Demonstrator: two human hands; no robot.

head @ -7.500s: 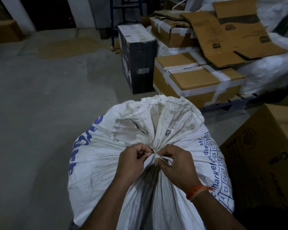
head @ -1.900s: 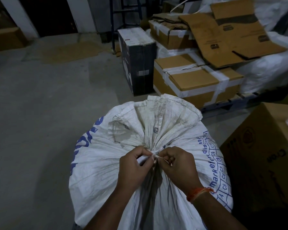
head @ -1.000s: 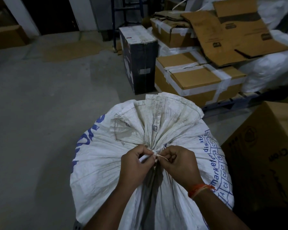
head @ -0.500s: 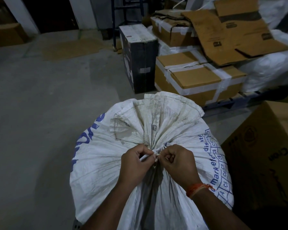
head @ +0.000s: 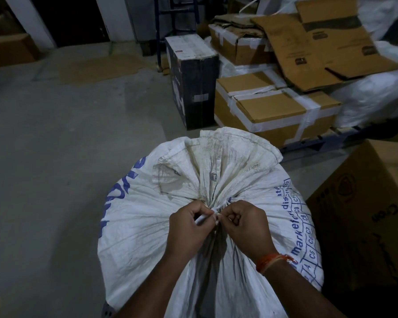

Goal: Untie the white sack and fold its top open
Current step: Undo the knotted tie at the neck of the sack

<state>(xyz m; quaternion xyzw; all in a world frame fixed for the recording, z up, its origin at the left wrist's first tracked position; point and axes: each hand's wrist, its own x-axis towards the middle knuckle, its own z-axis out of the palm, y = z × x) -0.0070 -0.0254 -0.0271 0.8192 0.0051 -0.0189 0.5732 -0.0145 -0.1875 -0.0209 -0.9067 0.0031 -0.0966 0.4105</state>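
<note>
— Concrete floor, dim storeroom, taped cartons stacked at one o'clock. Where's the sack?

— White sack stands on the floor right below the person, at six o'clock from where I watch, bulging full, neck bunched tight

— And the hands?

— Both at the knot. Left hand pinches a thin white tie; right hand is curled, fingertips picking at the knot itself. Whether it has the other end I cannot tell

— How will it handle?

— Woven plastic, I'd say: soft, crinkly, a bit slick, and heavy as a whole. The tie looks thin and hard to nip. Once it's loose, best take the gathered rim at twelve o'clock and roll it outward
</note>
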